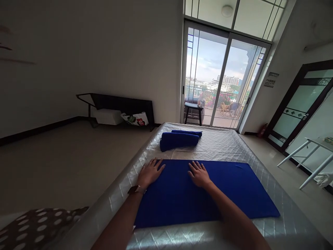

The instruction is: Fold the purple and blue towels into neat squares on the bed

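Observation:
A blue cloth (177, 201), possibly a towel, lies spread flat across the quilted silver-white mattress (218, 144). On its far left corner rests my left hand (151, 172), fingers stretched out and palm down. My right hand (199, 173) lies flat near the middle of its far edge, fingers apart. Neither hand grips anything. Beyond them, folded blue cloths (179, 140) lie in a small pile on the mattress. A dark band sits on my left wrist.
Left of the mattress stands a low black rack (122, 106) holding a white box (108, 117) and a printed bag (136, 119). Sliding glass doors (205, 73) are at the far end. A white table (319, 143) stands right. Brown polka-dot fabric (39, 227) lies at lower left.

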Tool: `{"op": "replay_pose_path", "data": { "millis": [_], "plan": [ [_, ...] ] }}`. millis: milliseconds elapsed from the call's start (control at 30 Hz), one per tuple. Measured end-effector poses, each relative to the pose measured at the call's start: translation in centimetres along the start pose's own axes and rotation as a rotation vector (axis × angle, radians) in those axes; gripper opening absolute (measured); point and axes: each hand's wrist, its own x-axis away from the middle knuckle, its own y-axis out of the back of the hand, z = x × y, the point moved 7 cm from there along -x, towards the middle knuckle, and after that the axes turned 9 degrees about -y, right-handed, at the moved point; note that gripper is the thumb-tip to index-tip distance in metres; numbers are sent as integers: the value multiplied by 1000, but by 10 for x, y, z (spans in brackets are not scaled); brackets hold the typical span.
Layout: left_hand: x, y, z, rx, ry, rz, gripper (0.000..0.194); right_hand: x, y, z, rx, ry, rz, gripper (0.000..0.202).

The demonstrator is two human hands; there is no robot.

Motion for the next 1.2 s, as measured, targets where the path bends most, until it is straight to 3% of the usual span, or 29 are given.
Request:
{"op": "replay_pose_path", "data": {
  "millis": [100,333,400,467,700,967,1067,1200],
  "plan": [
    [1,1,0,-21,2,-11,63,10,14,-53,32,-113,-4,59],
    [3,3,1,-42,13,53,65,55,68,-231,131,-513,-73,63],
    [3,4,1,-44,9,74,66,61,74,-264,161,-608,-105,63],
    [4,4,1,-38,2,86,67,62,72,-281,181,-647,-123,64],
    [4,0,8,1,5,29,70,56,63,-284,175,-661,-107,65],
    [3,2,1,-5,24,8,67,63,78,-271,178,-720,-61,62],
    [3,6,-4,-11,42,19,66,57,87,-245,196,-709,-101,60],
    [3,8,-7,-3,41,20,65,34,73,-164,202,-500,-148,56]
  ]
}}
